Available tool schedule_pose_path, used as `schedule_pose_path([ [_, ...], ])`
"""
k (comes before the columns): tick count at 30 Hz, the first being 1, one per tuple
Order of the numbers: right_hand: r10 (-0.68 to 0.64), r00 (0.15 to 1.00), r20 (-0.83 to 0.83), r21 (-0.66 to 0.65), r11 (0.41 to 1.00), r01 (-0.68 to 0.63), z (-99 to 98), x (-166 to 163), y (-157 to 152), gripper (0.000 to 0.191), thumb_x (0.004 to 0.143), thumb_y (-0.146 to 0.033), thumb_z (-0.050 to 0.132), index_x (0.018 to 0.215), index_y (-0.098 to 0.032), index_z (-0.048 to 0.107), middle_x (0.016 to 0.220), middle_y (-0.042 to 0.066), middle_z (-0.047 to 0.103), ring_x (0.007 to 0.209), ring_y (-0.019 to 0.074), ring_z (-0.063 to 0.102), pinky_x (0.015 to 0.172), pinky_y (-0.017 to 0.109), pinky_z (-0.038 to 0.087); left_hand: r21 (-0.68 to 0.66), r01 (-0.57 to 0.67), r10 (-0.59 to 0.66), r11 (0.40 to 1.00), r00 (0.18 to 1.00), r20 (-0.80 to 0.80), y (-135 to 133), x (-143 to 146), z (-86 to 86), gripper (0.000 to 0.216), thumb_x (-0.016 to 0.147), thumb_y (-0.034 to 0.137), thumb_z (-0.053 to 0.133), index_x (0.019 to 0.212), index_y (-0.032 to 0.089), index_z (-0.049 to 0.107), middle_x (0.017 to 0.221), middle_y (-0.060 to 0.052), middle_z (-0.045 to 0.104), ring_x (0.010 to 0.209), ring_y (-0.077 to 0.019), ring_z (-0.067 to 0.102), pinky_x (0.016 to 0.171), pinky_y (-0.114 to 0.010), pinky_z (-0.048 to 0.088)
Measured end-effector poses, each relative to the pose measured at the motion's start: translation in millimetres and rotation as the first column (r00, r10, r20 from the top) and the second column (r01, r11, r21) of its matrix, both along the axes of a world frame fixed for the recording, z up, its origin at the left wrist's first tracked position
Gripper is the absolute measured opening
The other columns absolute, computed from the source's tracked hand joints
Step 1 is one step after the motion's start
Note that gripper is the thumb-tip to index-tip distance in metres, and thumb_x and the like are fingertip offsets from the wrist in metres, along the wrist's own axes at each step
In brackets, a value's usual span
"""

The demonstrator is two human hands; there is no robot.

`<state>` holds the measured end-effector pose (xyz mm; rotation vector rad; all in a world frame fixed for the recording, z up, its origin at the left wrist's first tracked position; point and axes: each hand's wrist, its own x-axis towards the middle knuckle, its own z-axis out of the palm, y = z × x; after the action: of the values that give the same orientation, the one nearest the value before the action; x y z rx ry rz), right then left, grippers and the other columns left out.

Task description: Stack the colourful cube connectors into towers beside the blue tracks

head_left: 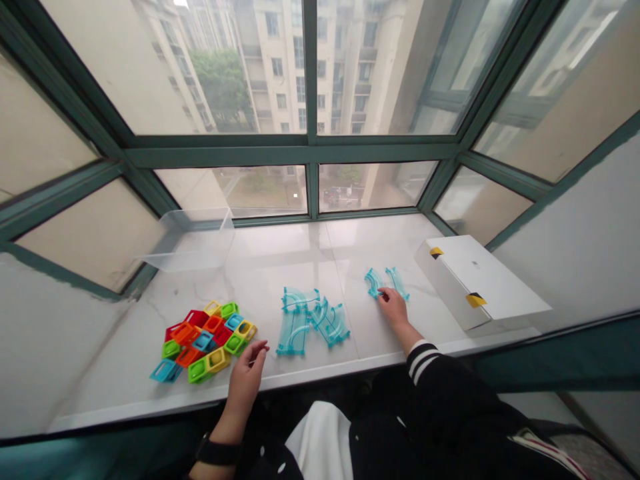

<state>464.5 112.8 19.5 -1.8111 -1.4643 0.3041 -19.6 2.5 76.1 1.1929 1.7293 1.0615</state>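
Observation:
My right hand (394, 307) lies on the white sill, its fingertips touching two small curved turquoise track pieces (386, 281). My left hand (246, 377) rests near the sill's front edge with fingers loosely curled and apart, holding nothing. It sits just right of a heap of coloured square blocks (205, 340) in red, orange, green, yellow and blue. Between my hands lies a pile of several larger turquoise curved track pieces (311, 317).
A clear plastic bin (193, 239) stands at the back left of the marble sill (280, 263). A white box (475, 280) with yellow tape lies at the right. Green-framed windows enclose the sill on three sides.

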Motion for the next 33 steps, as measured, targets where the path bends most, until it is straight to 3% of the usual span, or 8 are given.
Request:
schedule_pose_path([
  [5, 0.027, 0.997, 0.072, -0.02, 0.999, -0.025, -1.9, -2.0, 1.1, 0.032, 0.084, -0.028, 0.055, 0.109, -0.018, 0.073, 0.096, 0.01, 0.072, 0.084, 0.0244, 0.064, 0.086, 0.039, 0.053, -0.013, -0.001, 0.002, 1.0, 1.0, 0.025, -1.0, 0.6, -0.6, 0.063, 0.075, 0.069, 0.069, 0.111, 0.018, 0.073, 0.104, -0.014, 0.081, 0.102, -0.0322, 0.076, 0.094, -0.047, 0.06],
  [18, 0.073, 0.989, 0.132, -0.019, 0.997, -0.071, -5.2, -0.2, 1.5, 0.026, 0.086, -0.024, 0.053, 0.104, -0.019, 0.071, 0.1, 0.011, 0.071, 0.088, 0.0249, 0.063, 0.089, 0.04, 0.053, -0.019, -0.001, 0.001, 1.0, 0.999, 0.046, -0.1, -0.3, -5.0, 0.065, 0.073, 0.072, 0.071, 0.109, 0.018, 0.074, 0.103, -0.013, 0.081, 0.101, -0.0322, 0.076, 0.095, -0.049, 0.06],
  [24, 0.075, 0.988, 0.135, -0.045, 0.997, -0.07, -2.4, -0.7, -0.2, 0.032, 0.087, -0.024, 0.055, 0.113, -0.018, 0.072, 0.102, 0.011, 0.069, 0.086, 0.024, 0.063, 0.089, 0.039, 0.054, -0.032, 0.014, -0.012, 0.999, 0.998, 0.062, -0.4, 0.8, -7.3, 0.069, 0.072, 0.073, 0.071, 0.111, 0.017, 0.074, 0.104, -0.014, 0.08, 0.102, -0.0318, 0.076, 0.093, -0.047, 0.06],
  [30, 0.027, 0.995, 0.093, -0.002, 1.0, -0.027, 0.4, -12.2, -21.2, 0.045, 0.089, -0.03, 0.057, 0.132, -0.018, 0.066, 0.105, 0.01, 0.064, 0.078, 0.0217, 0.061, 0.086, 0.041, 0.057, -0.016, 0.018, -0.017, 1.0, 0.998, 0.053, 0.1, 2.4, -5.4, 0.064, 0.073, 0.069, 0.071, 0.11, 0.017, 0.074, 0.103, -0.014, 0.08, 0.098, -0.0303, 0.075, 0.09, -0.046, 0.06],
  [33, 0.099, 0.994, 0.053, 0.039, 0.994, -0.101, 2.8, -31.2, -41.6, 0.043, 0.091, -0.03, 0.056, 0.131, -0.017, 0.065, 0.099, 0.008, 0.064, 0.078, 0.0219, 0.062, 0.085, 0.041, 0.057, -0.006, 0.037, -0.037, 0.999, 0.999, 0.02, 1.1, 5.7, -3.9, 0.061, 0.073, 0.067, 0.071, 0.109, 0.018, 0.074, 0.103, -0.013, 0.079, 0.092, -0.028, 0.074, 0.085, -0.043, 0.061],
])
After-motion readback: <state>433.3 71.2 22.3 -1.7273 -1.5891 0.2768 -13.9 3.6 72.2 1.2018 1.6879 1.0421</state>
